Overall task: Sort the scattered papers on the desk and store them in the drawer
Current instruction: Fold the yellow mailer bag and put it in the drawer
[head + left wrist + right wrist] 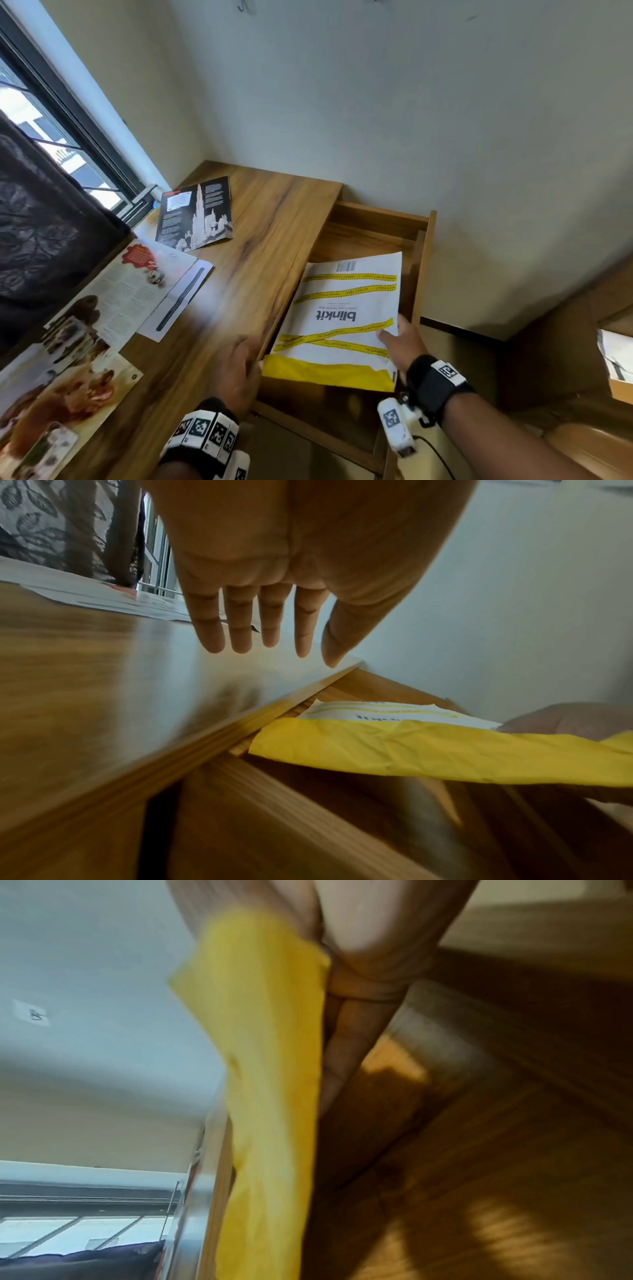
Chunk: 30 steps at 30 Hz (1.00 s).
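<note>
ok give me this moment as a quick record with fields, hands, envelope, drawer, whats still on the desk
left hand: left hand open, fingers straight, at the desk edge beside the drawer
right hand: right hand grips the near right corner of the envelope
envelope: white and yellow blinkit envelope, tilted, partly inside the drawer, yellow end toward the person
drawer: drawer pulled open, wooden
still on desk: dark brochure near the window, white sheet, food magazine pages at the left edge
</note>
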### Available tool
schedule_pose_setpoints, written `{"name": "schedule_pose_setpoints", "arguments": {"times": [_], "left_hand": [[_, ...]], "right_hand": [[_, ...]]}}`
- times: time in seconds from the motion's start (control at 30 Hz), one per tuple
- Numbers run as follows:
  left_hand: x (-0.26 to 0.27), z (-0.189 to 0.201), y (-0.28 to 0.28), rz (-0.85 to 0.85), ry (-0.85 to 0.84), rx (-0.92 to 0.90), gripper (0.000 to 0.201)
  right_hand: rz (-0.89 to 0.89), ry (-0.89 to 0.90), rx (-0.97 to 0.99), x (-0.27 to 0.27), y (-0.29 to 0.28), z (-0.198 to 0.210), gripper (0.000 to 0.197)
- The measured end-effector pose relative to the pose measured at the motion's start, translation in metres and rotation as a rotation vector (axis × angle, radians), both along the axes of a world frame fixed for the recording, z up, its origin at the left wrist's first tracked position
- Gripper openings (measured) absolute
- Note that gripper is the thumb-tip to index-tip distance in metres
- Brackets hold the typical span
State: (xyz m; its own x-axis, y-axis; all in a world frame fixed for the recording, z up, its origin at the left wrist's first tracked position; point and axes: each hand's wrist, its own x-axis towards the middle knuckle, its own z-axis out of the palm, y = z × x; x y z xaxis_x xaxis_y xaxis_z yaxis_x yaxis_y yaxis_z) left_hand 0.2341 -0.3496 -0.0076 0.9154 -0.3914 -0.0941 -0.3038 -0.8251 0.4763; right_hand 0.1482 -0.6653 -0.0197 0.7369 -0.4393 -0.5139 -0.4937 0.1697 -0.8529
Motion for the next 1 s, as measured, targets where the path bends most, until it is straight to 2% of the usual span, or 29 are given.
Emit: {"name": "schedule_pose_setpoints", "arguments": {"times": [0.2,0.3,0.4,0.47,0.53,0.6,0.7,0.73,0.8,0.87,1.0], "left_hand": [[-0.008,0.004,0.012,0.097,0.147,0.148,0.047],[-0.011,0.006,0.011,0.123,0.173,0.147,0.051],[-0.011,0.010,0.009,0.126,0.197,0.135,0.052],[-0.010,0.013,0.009,0.130,0.218,0.131,0.057],[-0.010,0.015,0.008,0.128,0.233,0.146,0.063],[-0.011,0.015,0.007,0.130,0.248,0.180,0.067],[-0.012,0.015,0.004,0.125,0.261,0.237,0.069],[-0.012,0.015,0.002,0.118,0.262,0.262,0.070],[-0.012,0.016,0.000,0.107,0.261,0.307,0.071],[-0.012,0.016,-0.001,0.105,0.269,0.333,0.071],[-0.014,0.019,0.002,0.096,0.285,0.323,0.069]], "right_hand": [[0.036,0.117,0.126,0.027,0.026,-0.016,0.040],[0.059,0.163,0.221,0.021,0.031,-0.011,0.051],[0.097,0.172,0.235,0.013,0.026,-0.012,0.049],[0.114,0.139,0.129,0.006,0.016,-0.011,0.042],[0.104,0.069,-0.091,-0.004,0.002,-0.004,0.036],[0.054,0.033,-0.319,-0.017,-0.014,0.004,0.038],[0.038,0.083,-0.521,-0.030,-0.037,0.001,0.062],[0.066,0.132,-0.492,-0.032,-0.040,-0.002,0.073],[0.143,0.222,-0.308,-0.028,-0.039,-0.007,0.089],[0.186,0.215,-0.172,-0.020,-0.030,-0.014,0.102],[0.118,0.170,-0.168,-0.005,-0.012,-0.026,0.115]]}}
